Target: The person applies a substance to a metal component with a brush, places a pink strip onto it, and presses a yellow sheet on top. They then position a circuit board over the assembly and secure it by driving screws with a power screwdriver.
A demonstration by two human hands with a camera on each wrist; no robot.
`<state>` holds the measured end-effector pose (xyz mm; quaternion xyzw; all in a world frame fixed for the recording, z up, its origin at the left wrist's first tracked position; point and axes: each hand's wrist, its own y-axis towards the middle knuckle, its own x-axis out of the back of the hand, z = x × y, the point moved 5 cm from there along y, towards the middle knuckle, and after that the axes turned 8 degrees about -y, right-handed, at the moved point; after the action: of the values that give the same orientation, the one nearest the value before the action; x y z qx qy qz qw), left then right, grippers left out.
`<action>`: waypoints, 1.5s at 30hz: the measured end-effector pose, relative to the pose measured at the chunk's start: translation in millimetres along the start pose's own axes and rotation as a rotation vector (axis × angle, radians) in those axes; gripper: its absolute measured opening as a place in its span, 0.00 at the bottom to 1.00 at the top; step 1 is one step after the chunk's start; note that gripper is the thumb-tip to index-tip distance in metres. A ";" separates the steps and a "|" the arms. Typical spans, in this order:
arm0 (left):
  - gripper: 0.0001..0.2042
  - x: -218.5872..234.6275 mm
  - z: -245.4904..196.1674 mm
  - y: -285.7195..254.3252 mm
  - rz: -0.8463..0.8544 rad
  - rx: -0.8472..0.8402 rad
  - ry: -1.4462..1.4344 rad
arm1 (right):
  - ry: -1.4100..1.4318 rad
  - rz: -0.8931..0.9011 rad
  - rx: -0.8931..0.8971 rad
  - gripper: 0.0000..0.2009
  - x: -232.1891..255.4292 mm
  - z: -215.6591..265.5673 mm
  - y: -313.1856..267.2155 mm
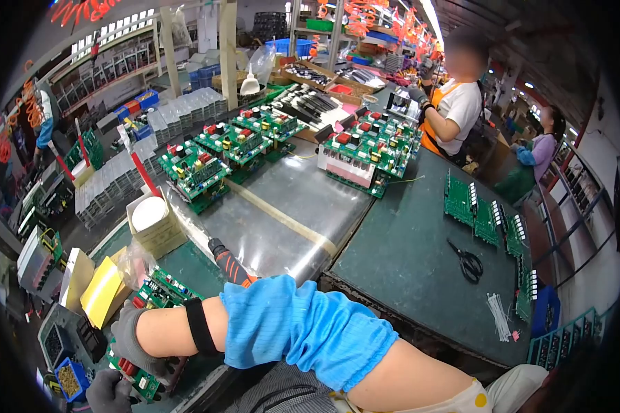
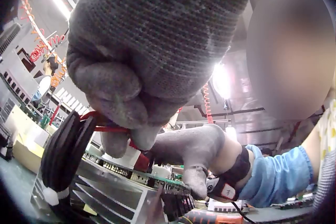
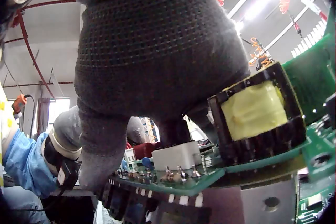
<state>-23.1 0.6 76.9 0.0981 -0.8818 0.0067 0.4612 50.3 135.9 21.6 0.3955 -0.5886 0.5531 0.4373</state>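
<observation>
My gloved left hand [image 2: 152,50] has its fingers curled and pinches a red wire [image 2: 107,128] beside a folded black cable bundle [image 2: 63,155] with a white tie. In the head view that left hand [image 1: 110,392] is at the bottom left, just below the right one. My gloved right hand [image 1: 138,341] grips a green circuit board [image 1: 145,382], thumb down at its near edge and the other fingers over the far side. A yellow-wrapped transformer [image 3: 254,111] and a white connector [image 3: 176,155] stand on the board beside the right hand [image 3: 152,66]. Metal heatsink plates lie under it.
Another populated board [image 1: 165,286] lies just beyond. An orange-black power screwdriver [image 1: 231,265], a box with a white roll [image 1: 155,224] and a blue screw bin [image 1: 72,378] are near. Finished boards [image 1: 372,144], scissors [image 1: 467,263] and white ties [image 1: 497,316] lie farther right.
</observation>
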 end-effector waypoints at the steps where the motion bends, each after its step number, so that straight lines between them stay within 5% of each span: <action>1: 0.11 0.8 0.3 0.2 0.002 0.001 -0.003 | 0.002 -0.005 0.003 0.49 1.0 0.5 -2.5; 23: 0.10 2.1 4.8 0.3 0.030 0.001 -0.057 | 0.034 0.016 -0.045 0.53 6.9 0.9 -7.8; 29: 0.09 1.4 4.4 3.0 -0.005 -0.139 0.037 | 0.061 0.061 -0.076 0.50 21.3 5.6 -27.6; 30: 0.06 -13.6 44.0 7.8 -0.106 -0.072 -0.176 | 0.061 0.067 -0.063 0.47 17.3 4.2 -21.0; 31: 0.08 -14.3 28.6 7.1 -0.110 0.084 -0.320 | 0.056 0.012 -0.066 0.45 17.8 4.7 -24.4; 34: 0.10 -11.7 21.3 10.1 -0.084 0.058 -0.205 | 0.127 -0.015 -0.069 0.43 29.2 4.3 -38.1; 37: 0.11 -5.9 17.7 13.7 -0.005 -0.054 -0.015 | 0.196 -0.027 -0.054 0.48 16.4 -1.7 -32.7; 39: 0.12 -7.5 23.6 10.7 -0.087 -0.189 0.024 | 0.044 -0.350 0.067 0.50 13.8 -2.8 -40.5; 40: 0.10 -8.8 27.9 12.6 0.012 -0.082 -0.045 | 0.073 -0.273 0.039 0.52 20.2 -1.7 -38.9; 45: 0.12 -2.5 25.8 5.3 0.020 -0.109 0.087 | 0.030 -0.256 0.022 0.59 21.2 5.7 -39.8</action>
<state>-43.6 3.5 60.5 0.0638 -0.8610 -0.0323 0.5036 81.2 127.5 53.9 0.4639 -0.5204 0.5049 0.5089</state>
